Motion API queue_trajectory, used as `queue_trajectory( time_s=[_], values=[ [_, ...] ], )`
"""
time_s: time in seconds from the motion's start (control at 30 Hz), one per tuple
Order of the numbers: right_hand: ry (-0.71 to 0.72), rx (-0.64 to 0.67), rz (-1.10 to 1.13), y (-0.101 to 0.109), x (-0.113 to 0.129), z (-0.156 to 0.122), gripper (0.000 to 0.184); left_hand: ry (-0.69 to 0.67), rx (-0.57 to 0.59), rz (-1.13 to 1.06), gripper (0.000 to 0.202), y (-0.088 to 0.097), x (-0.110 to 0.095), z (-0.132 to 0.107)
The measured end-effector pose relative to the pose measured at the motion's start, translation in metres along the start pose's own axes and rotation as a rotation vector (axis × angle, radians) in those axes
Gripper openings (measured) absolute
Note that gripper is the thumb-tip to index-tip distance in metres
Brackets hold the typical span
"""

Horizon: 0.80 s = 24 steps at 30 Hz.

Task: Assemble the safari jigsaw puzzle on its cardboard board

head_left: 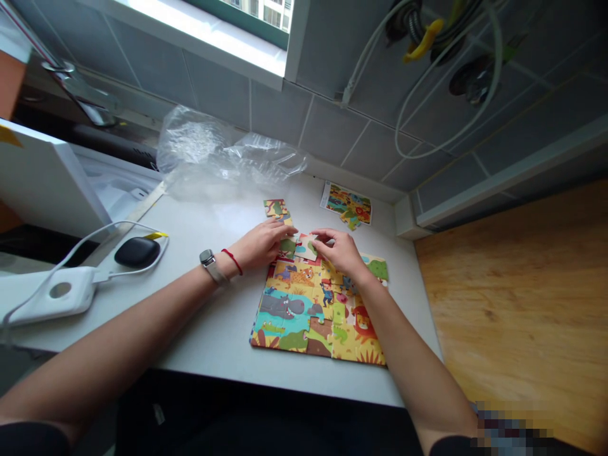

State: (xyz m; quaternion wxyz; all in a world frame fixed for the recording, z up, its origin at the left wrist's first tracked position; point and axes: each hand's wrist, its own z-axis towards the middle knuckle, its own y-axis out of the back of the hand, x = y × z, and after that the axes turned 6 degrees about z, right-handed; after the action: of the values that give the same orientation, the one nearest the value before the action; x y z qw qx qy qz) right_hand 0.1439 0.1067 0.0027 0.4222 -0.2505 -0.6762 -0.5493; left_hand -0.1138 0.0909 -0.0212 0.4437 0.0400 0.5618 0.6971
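Note:
A partly joined jigsaw puzzle (287,307) of cartoon animals lies on the white counter. My right hand (341,252) pinches the right edge of a pale jigsaw piece (306,247) at the puzzle's far side. Beside it, my left hand (261,244) has its fingers closed around a green jigsaw piece (287,247); the two pieces meet or nearly meet. Just beyond my left hand lies a loose piece (275,208), with another partly hidden by the fingers. My right forearm covers some of the puzzle's right side.
A picture card (349,199) with a loose piece (350,220) on its near edge lies near the wall. Clear plastic bags (223,152) are at the back left. A white power strip (71,294), its cable and a black case (137,252) occupy the left.

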Motion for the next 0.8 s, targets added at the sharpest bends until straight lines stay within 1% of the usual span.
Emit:
queue_trajectory(
  time_s=[0.1,0.23,0.4,0.6,0.73,0.8],
  values=[
    [0.025,-0.001,-0.009,0.000,0.001,0.002,0.030,-0.057,0.062,-0.024,0.036,0.008,0.004,0.001],
    [0.083,0.001,-0.013,-0.002,0.001,0.003,0.027,-0.097,0.089,-0.050,0.046,0.012,0.007,0.001],
    [0.094,0.002,0.000,-0.003,0.000,0.004,0.030,-0.088,0.080,-0.040,0.045,0.011,0.009,0.001],
    [0.035,-0.073,0.255,0.003,-0.001,-0.002,0.050,-0.111,0.067,-0.018,0.048,0.009,0.011,0.001],
    [-0.050,-0.092,0.410,0.015,0.002,-0.020,0.064,-0.122,0.057,-0.016,0.043,0.009,0.011,0.000],
    [-0.094,-0.085,0.474,0.022,0.004,-0.032,0.067,-0.116,0.047,-0.011,0.037,0.009,0.010,0.000]
  ],
)
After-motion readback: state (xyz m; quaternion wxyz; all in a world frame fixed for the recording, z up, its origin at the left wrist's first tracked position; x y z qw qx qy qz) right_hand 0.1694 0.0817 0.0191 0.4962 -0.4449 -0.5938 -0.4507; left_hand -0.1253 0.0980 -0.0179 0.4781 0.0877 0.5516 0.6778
